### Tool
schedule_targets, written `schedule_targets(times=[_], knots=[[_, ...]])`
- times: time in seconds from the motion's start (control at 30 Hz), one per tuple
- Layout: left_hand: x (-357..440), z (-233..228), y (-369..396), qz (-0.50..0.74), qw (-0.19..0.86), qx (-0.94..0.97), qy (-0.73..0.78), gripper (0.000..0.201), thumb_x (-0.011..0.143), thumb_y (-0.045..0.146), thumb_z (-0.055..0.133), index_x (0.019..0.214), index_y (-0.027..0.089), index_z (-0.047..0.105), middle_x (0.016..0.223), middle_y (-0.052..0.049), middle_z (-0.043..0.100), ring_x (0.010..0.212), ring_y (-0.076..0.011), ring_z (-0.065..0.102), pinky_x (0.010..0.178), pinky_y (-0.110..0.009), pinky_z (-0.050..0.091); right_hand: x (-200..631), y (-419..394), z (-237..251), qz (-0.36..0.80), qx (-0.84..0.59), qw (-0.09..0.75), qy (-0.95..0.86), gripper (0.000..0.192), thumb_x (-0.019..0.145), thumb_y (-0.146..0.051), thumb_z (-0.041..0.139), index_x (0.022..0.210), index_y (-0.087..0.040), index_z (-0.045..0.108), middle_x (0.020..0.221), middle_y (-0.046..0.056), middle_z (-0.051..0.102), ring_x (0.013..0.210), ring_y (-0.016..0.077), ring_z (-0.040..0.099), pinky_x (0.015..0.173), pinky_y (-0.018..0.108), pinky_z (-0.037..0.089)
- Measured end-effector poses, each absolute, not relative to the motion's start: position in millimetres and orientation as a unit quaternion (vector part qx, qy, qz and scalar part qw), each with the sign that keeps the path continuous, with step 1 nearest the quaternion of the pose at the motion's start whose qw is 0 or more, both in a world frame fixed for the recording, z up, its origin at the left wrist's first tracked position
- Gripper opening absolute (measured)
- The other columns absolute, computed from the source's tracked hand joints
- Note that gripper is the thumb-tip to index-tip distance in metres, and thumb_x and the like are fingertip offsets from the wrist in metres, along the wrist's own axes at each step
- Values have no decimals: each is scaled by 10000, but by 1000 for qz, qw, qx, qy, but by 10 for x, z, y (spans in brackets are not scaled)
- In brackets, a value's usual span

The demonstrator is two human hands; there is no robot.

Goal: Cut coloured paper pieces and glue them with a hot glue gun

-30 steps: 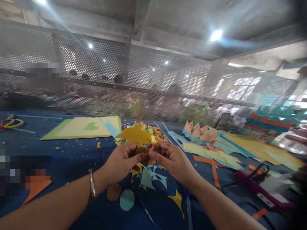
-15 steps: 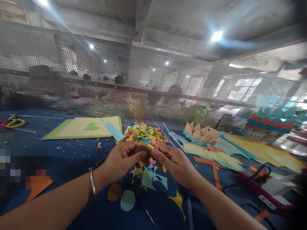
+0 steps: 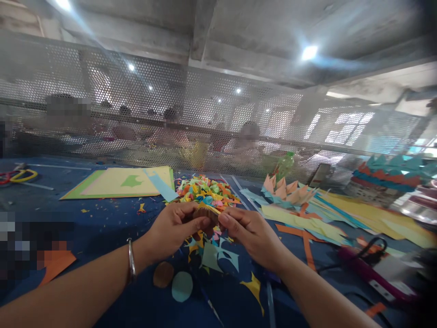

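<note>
Between both hands is a small curved piece of yellow paper (image 3: 209, 209), its near side shaded brown. My left hand (image 3: 179, 223) pinches its left part between thumb and fingers. At its right end, my right hand (image 3: 244, 228) grips the edge with thumb and fingertips. Just beyond the fingers lies a heap of colourful paper scraps (image 3: 208, 189). Below the hands are a pale blue-green paper offcut (image 3: 210, 256) and a yellow offcut (image 3: 253, 290). A brown paper disc (image 3: 163, 274) and a pale blue paper disc (image 3: 182, 286) lie near my left wrist.
Stacked paper sheets (image 3: 112, 182) lie at the back left, with scissors (image 3: 23, 176) farther left. Pointed paper folds (image 3: 287, 191), paper strips (image 3: 307, 221) and a purple power strip (image 3: 370, 271) occupy the right. A perforated metal screen (image 3: 205, 105) stands behind, people beyond it.
My right hand has shifted very slightly right along the yellow paper's edge. My left hand keeps its pinch, and the things on the table stay as they were.
</note>
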State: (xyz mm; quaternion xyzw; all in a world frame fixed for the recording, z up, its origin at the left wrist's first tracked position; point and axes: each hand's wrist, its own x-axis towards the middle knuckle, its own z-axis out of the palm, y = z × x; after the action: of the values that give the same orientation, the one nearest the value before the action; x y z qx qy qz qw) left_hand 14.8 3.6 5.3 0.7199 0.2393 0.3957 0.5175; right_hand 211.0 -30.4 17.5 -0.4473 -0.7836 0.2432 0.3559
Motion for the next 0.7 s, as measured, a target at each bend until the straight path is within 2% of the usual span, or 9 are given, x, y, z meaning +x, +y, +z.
schedule_targets(times=[0.2, 0.43, 0.7], knots=[[130, 43, 34, 392, 511, 727, 238, 202, 826, 317, 601, 930, 161, 677, 762, -51, 687, 689, -126, 592, 580, -230, 427, 2112, -303, 171, 255, -454, 349, -780, 414, 920, -501, 376, 647, -202, 463, 576, -38, 343, 522, 116, 317, 483, 257, 259], [137, 34, 34, 391, 511, 727, 240, 194, 813, 319, 611, 902, 161, 679, 763, -47, 687, 679, -119, 584, 586, -231, 428, 2114, -306, 195, 239, -449, 346, -788, 423, 935, -470, 371, 648, -194, 515, 566, -31, 383, 515, 109, 341, 488, 258, 268], [156, 72, 9, 396, 533, 712, 229, 123, 786, 246, 621, 839, 157, 687, 736, -36, 687, 668, -120, 598, 628, -253, 459, 2126, -310, 203, 241, -458, 337, -786, 395, 922, -443, 402, 612, -203, 437, 569, -33, 350, 508, 107, 341, 474, 253, 275]])
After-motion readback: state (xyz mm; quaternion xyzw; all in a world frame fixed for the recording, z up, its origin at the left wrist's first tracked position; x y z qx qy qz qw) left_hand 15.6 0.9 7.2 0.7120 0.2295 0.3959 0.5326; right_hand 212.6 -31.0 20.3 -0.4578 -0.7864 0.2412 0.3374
